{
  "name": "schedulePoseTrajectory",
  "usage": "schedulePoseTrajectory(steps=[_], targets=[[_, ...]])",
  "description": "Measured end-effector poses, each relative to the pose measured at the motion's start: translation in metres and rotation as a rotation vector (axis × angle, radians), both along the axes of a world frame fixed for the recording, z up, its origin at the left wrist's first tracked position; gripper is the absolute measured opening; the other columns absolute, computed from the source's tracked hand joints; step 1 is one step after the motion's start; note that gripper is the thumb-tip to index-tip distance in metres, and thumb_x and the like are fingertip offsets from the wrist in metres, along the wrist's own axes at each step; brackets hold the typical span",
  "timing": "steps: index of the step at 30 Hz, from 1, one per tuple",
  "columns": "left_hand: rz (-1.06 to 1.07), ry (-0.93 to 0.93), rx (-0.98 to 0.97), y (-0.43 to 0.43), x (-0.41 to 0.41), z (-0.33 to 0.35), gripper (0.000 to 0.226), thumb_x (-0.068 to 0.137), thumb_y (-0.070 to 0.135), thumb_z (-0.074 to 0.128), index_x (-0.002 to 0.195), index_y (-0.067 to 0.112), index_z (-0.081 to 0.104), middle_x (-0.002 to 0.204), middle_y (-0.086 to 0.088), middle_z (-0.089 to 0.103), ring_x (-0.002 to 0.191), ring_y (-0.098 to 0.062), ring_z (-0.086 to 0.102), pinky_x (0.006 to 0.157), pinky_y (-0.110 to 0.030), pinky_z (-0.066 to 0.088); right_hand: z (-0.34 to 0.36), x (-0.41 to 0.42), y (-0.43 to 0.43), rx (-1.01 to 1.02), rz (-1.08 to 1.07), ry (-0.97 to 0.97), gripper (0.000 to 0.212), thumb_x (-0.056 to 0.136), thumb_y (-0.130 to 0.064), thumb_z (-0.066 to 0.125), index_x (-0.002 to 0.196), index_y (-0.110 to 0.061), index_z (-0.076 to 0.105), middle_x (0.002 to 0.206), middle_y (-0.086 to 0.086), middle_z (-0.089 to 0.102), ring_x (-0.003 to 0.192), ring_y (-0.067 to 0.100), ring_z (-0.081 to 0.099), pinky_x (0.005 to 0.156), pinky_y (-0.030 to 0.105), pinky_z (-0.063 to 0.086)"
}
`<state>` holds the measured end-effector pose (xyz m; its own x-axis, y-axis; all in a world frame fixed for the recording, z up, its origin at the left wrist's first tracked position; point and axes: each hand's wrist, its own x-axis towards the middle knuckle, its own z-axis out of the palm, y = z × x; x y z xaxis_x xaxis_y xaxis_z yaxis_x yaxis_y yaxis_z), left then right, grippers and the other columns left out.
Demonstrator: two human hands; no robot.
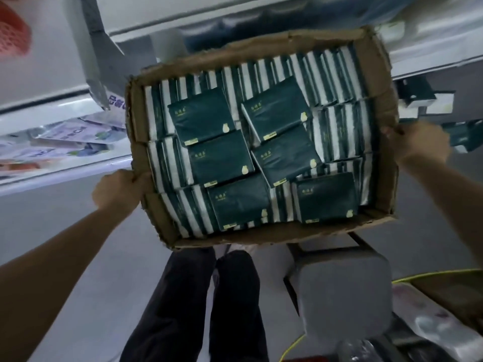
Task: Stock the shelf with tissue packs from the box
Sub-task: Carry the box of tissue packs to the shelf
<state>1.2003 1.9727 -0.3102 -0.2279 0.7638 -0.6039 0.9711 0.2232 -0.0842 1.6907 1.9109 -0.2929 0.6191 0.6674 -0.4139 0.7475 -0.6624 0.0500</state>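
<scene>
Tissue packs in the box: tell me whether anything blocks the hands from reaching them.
Nothing visible covers them: the box is open-topped and tissue packs lie loose on top. The left hand and right hand both grip its walls, so neither is free.

There is one cardboard box (274, 235). On top of its load six dark green tissue packs (220, 158) lie flat: two far, two in the middle, two near. Beneath them, packs on edge (337, 131) stand in three rows from far to near, too many and too tightly set to count. Two hands grip the box walls: one left hand (117, 190) and one right hand (418, 145). On the shelf (444, 58) to the right at least two more green packs (462, 137) show, blurred. Near the camera are two trouser legs (190, 309), one grey stool (339, 291) and one yellow cable (295, 346). Far left is one red mesh thing (13, 30).
</scene>
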Motion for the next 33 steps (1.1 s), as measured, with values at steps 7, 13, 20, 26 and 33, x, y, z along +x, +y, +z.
schedulePoseTrajectory(steps=[7,13,20,26,33], targets=[[0.184,-0.099,-0.099,-0.003,-0.005,-0.005,0.049,0.094,0.052,0.049,0.067,0.012,0.055,0.069,-0.013,0.054,0.082,-0.036,0.055,0.071,-0.038,0.043,-0.005,0.002,0.001,-0.076,-0.07,0.0,0.049,0.097,-0.043,0.05,0.104,0.002,0.066,0.1,0.031,0.063,0.099,0.047,0.059,0.072,0.042,0.04],[0.14,-0.136,-0.281,0.018,-0.009,-0.002,0.063,0.09,0.058,0.05,0.058,0.005,0.058,0.061,-0.013,0.063,0.06,-0.026,0.059,0.072,-0.033,0.045,0.011,0.001,0.005,-0.209,-0.158,0.152,0.053,0.095,-0.053,0.046,0.094,-0.002,0.059,0.078,0.014,0.05,0.084,0.034,0.052,0.068,0.036,0.035],[0.157,-0.11,-0.296,0.026,-0.002,0.01,0.078,0.086,0.069,0.041,0.061,-0.001,0.065,0.061,-0.014,0.068,0.063,-0.026,0.066,0.087,-0.04,0.053,0.026,-0.029,0.0,-0.141,-0.377,0.239,0.063,0.095,-0.055,0.045,0.116,0.003,0.053,0.117,0.026,0.058,0.106,0.037,0.056,0.074,0.035,0.038],[0.332,-0.124,-0.095,0.009,0.0,0.016,0.076,0.089,0.07,0.039,0.077,-0.001,0.064,0.073,-0.015,0.068,0.069,-0.032,0.066,0.075,-0.041,0.054,0.038,-0.067,-0.007,0.0,-0.564,0.362,0.077,0.091,-0.051,0.055,0.144,-0.006,0.022,0.137,0.018,0.047,0.117,0.039,0.052,0.097,0.047,0.044],[-0.051,-0.492,-0.06,0.02,0.035,0.041,0.062,0.087,0.066,0.038,0.111,0.01,0.052,0.105,-0.007,0.06,0.092,-0.026,0.059,0.078,-0.036,0.045,0.055,-0.127,0.027,0.055,-0.402,0.436,0.066,0.093,-0.048,0.054,0.139,-0.005,0.035,0.142,0.018,0.043,0.126,0.037,0.045,0.1,0.044,0.039]])
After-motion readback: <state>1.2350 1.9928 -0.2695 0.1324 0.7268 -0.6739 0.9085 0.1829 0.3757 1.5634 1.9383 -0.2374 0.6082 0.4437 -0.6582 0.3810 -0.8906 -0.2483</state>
